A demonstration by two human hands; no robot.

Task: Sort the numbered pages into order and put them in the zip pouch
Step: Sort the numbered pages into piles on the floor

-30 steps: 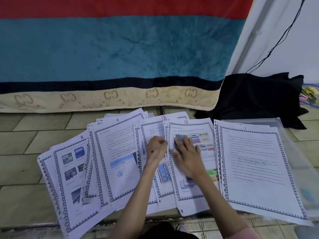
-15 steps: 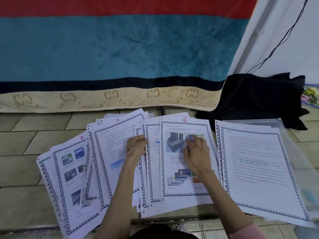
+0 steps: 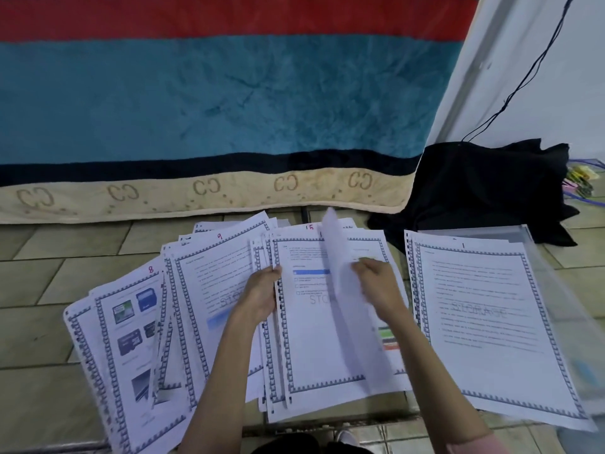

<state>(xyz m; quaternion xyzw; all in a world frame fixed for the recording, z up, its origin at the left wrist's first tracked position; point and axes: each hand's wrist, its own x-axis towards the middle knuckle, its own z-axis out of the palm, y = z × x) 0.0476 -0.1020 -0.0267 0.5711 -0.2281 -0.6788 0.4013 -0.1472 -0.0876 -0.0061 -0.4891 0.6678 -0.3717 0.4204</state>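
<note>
Three broad stripes, red, teal and cream, run across a large blanket (image 3: pixel 209 103) that fills the frame from nine o'clock to one o'clock, its cream hem printed with paired letters. Below it, tan floor tiles (image 3: pixel 42 326) stretch from eight o'clock to five o'clock. At two o'clock a heap of black cloth (image 3: pixel 484 188) sits on the floor against a white wall, with a thin black cord (image 3: pixel 537 57) running up from it. Printed pages with blue patterned borders lie fanned across the tiles. At four o'clock, page 1 (image 3: pixel 484 322) rests on top of a clear zip pouch (image 3: pixel 556 290), whose far edge and right side show past the paper. At the centre is a loose stack with page 15 (image 3: pixel 314 322) showing on top. At ten o'clock from the centre lies page 9 (image 3: pixel 212 276), and at eight o'clock page 8 (image 3: pixel 127 339), which shows pictures of memory cards. The left hand (image 3: pixel 260 294) grips the left edge of the centre stack, fingers curled around it. The right hand (image 3: pixel 381 283) holds a single sheet (image 3: pixel 347 306) lifted on edge above page 15; the sheet is blurred and its number cannot be read, and how the fingers pinch it is hidden behind the paper.
</note>
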